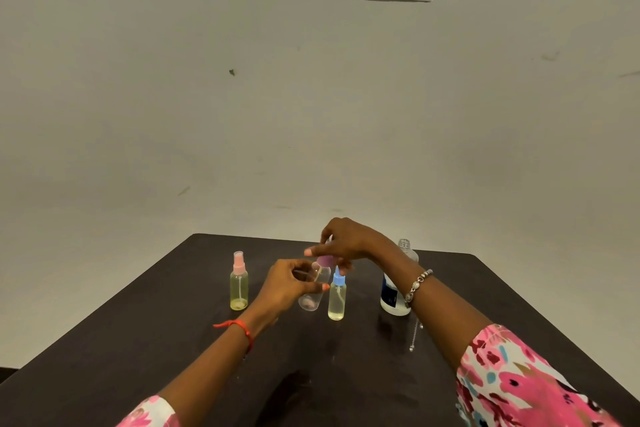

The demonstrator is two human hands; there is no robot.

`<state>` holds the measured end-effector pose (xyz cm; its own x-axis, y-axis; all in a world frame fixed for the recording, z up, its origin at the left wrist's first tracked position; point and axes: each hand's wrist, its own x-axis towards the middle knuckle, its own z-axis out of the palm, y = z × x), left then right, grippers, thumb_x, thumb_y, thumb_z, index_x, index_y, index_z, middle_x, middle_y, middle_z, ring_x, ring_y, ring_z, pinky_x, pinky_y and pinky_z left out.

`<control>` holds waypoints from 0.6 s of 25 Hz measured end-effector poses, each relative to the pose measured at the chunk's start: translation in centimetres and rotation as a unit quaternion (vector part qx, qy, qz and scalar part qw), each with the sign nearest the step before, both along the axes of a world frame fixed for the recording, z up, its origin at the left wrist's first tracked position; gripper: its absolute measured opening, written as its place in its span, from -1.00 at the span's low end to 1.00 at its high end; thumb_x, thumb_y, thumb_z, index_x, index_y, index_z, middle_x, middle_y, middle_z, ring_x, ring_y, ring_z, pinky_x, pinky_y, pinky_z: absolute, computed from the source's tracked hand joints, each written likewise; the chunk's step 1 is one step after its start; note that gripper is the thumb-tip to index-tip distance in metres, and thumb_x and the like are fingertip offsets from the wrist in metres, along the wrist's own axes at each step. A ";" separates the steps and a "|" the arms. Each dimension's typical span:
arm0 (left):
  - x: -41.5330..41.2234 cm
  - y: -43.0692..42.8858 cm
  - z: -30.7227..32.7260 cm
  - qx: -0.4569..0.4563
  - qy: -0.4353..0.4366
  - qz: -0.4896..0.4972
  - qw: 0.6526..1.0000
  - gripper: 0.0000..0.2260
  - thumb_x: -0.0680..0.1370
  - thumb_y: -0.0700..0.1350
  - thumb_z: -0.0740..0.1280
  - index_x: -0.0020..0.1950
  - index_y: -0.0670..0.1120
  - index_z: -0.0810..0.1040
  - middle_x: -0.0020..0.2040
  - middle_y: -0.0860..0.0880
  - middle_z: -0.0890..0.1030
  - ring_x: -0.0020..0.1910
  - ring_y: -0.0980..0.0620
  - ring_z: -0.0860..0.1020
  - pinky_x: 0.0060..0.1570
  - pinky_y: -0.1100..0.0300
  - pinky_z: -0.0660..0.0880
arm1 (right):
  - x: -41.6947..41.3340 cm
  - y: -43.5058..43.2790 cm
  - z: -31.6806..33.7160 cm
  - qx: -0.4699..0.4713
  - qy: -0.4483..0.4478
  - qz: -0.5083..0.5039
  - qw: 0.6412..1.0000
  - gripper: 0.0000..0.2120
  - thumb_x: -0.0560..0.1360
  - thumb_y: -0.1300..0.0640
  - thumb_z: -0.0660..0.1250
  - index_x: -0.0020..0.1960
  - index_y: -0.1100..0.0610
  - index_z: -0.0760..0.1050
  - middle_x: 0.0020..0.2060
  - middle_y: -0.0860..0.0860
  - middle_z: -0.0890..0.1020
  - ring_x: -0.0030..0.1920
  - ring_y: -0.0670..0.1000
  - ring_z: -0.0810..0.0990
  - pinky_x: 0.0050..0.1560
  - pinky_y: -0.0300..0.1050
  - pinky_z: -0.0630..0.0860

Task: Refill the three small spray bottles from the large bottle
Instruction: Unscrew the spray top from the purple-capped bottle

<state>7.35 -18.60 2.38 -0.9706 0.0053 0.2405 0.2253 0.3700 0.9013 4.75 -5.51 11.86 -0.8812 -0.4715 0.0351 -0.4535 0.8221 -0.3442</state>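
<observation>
Two of the three refills look done: the pink-capped spray bottle (239, 282) and the blue-capped spray bottle (336, 296) stand on the dark table (138, 340) holding yellowish liquid. The clear spray bottle (311, 291) looks empty. The left hand (287, 282) grips its tilted body while the right hand (346, 243) pinches its purple cap (325, 259). The large bottle (398, 288) stands uncapped at the right, so one pour likely remains.

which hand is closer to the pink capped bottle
Left. The left hand sits just right of the pink-capped bottle, holding the clear bottle; the right hand is farther right, on its purple cap.
</observation>
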 end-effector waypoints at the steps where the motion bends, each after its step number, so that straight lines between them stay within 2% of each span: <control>1: -0.1 0.1 0.0 -0.005 0.000 0.001 1.000 -0.62 0.37 -0.19 0.47 0.16 -0.17 0.52 -0.03 -0.02 0.56 0.01 0.05 0.54 -0.16 0.36 0.45 | -0.1 0.0 -0.1 0.008 0.001 -0.007 1.000 -0.68 0.48 0.01 0.33 -0.02 0.30 0.53 -0.37 0.05 0.56 -0.51 -0.13 0.51 -0.40 -0.35 0.41; 3: -0.2 0.2 -0.1 -0.010 0.000 -0.002 1.000 -0.64 0.37 -0.19 0.47 0.14 -0.15 0.54 -0.04 -0.01 0.57 0.02 0.04 0.54 -0.18 0.38 0.44 | -0.1 0.3 -0.1 0.007 -0.005 0.016 1.000 -0.77 0.47 0.15 0.35 -0.02 0.32 0.55 -0.35 0.03 0.58 -0.56 -0.17 0.51 -0.36 -0.36 0.43; 5: -0.3 0.2 -0.2 -0.011 -0.004 -0.007 1.000 -0.64 0.37 -0.19 0.47 0.14 -0.14 0.54 -0.04 0.00 0.57 0.00 0.06 0.54 -0.16 0.38 0.44 | 0.2 0.6 0.2 0.000 -0.017 0.056 0.998 -0.84 0.43 0.29 0.36 -0.01 0.31 0.57 -0.29 0.01 0.59 -0.49 -0.18 0.55 -0.27 -0.35 0.49; 8: -0.5 0.2 -0.6 -0.012 -0.015 -0.008 1.000 -0.61 0.36 -0.20 0.47 0.17 -0.14 0.53 -0.03 0.00 0.56 0.00 0.07 0.53 -0.14 0.36 0.46 | 0.5 1.3 0.8 -0.027 -0.012 0.060 0.998 -0.84 0.36 0.41 0.33 -0.07 0.34 0.59 -0.35 -0.04 0.56 -0.41 -0.18 0.55 -0.20 -0.29 0.48; 10: -0.5 -0.1 -1.0 0.003 -0.026 -0.001 1.000 -0.61 0.36 -0.21 0.47 0.17 -0.14 0.53 -0.02 0.00 0.56 0.04 0.04 0.53 -0.04 0.28 0.48 | 0.6 2.2 1.0 -0.078 -0.005 0.047 0.996 -0.82 0.34 0.43 0.31 -0.07 0.33 0.59 -0.29 0.02 0.58 -0.28 -0.11 0.52 -0.18 -0.26 0.47; 12: -0.7 -0.8 -1.3 0.034 -0.035 0.009 0.999 -0.66 0.35 -0.23 0.48 0.11 -0.12 0.55 -0.02 -0.01 0.58 0.09 -0.01 0.56 0.04 0.17 0.52 | 0.5 3.6 0.4 -0.147 0.000 0.032 0.989 -0.77 0.37 0.41 0.31 0.01 0.29 0.58 -0.16 0.07 0.57 -0.21 -0.05 0.51 -0.19 -0.29 0.48; 15: -0.8 -1.9 -1.6 0.066 -0.038 0.036 0.996 -0.70 0.33 -0.23 0.50 0.01 -0.07 0.55 -0.05 -0.02 0.59 0.09 -0.04 0.57 0.08 0.11 0.53 | 0.6 5.9 -2.4 -0.266 -0.056 -0.012 0.962 -0.77 0.46 0.39 0.24 0.09 0.30 0.53 -0.13 0.05 0.57 -0.31 -0.08 0.50 -0.26 -0.34 0.50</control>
